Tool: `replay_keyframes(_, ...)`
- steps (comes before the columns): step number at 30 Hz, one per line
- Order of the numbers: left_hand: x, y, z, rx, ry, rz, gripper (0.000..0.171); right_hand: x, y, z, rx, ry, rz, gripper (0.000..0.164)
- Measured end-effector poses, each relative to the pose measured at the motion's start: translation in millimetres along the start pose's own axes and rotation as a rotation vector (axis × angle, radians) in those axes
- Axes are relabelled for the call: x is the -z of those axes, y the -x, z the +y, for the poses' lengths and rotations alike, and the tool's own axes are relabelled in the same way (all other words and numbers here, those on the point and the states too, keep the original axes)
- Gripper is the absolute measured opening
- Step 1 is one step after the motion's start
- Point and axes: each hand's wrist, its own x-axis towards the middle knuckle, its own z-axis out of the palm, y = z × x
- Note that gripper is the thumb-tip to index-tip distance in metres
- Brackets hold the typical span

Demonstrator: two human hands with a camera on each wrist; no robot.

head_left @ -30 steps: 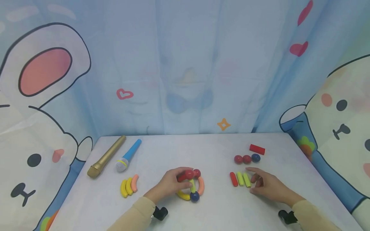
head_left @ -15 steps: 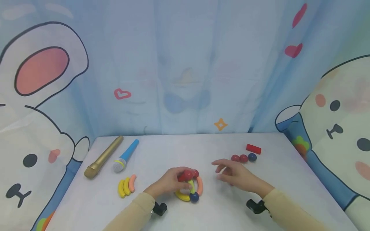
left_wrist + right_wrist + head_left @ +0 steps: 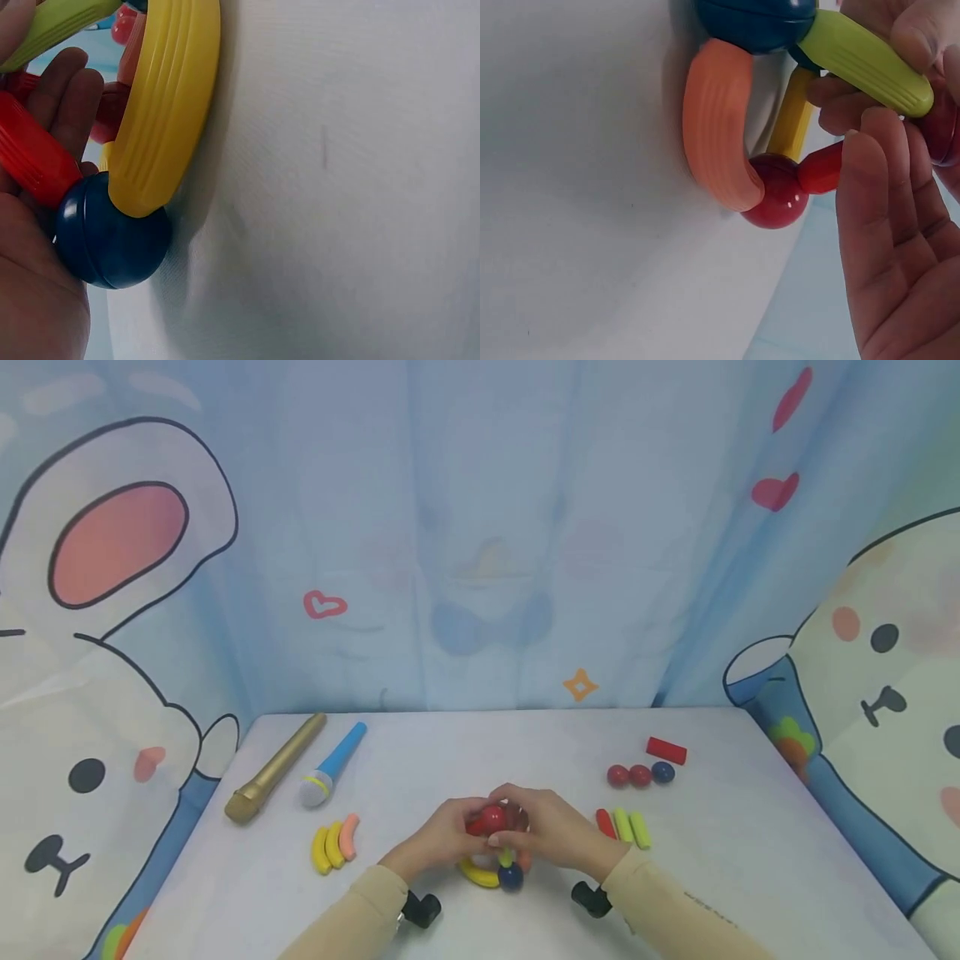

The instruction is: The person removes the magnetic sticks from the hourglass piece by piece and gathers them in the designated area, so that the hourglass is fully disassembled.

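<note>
Both hands are together on a ball-and-rod building toy structure (image 3: 511, 877) at the front middle of the white table. The left hand (image 3: 435, 837) grips its left side, thumb in front. From the other side the right hand (image 3: 558, 827) curls its thumb and fingers about the upper part, near a red ball (image 3: 492, 818). A curved yellow rod (image 3: 169, 97) and a blue ball (image 3: 112, 232) lie low in the left wrist view. The right wrist view has a curved orange rod (image 3: 714, 124), and the right thumb (image 3: 915, 37) at a lime rod (image 3: 870, 71). Fingers hide the top joints.
Loose curved yellow (image 3: 327, 847) and orange rods lie left; a gold microphone (image 3: 277, 768) and a blue one (image 3: 335, 764) stand behind them. Right are red and lime rods (image 3: 632, 828), a row of balls (image 3: 640, 776) and a red cylinder (image 3: 667, 751). A curtain hangs behind.
The right hand has come left from beside the loose lime rods and now holds the structure too. The left hand stays on it. The loose pieces keep their places.
</note>
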Motion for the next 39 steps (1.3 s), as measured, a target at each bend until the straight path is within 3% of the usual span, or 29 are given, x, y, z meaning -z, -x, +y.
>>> replay_keyframes(7,0.3,1.1,0.9,0.009,0.01,0.014,0.047,-4.8,-0.3,4.8,0.022,-0.086,-0.013,0.047)
replay_keyframes(20,-1.0,1.7,1.2,0.006,-0.004,0.027,0.041,-8.8,1.5,7.4,0.053,-0.094,-0.005,0.045)
replay_keyframes(34,-2.7,1.4,-0.6,0.03,-0.02,0.035,0.039,-13.6,4.5,15.1,0.03,-0.252,-0.016,0.038)
replay_keyframes(39,-2.6,2.0,0.3,0.047,-0.007,0.041,0.042,-15.0,5.2,18.2,0.008,-0.389,-0.001,0.032)
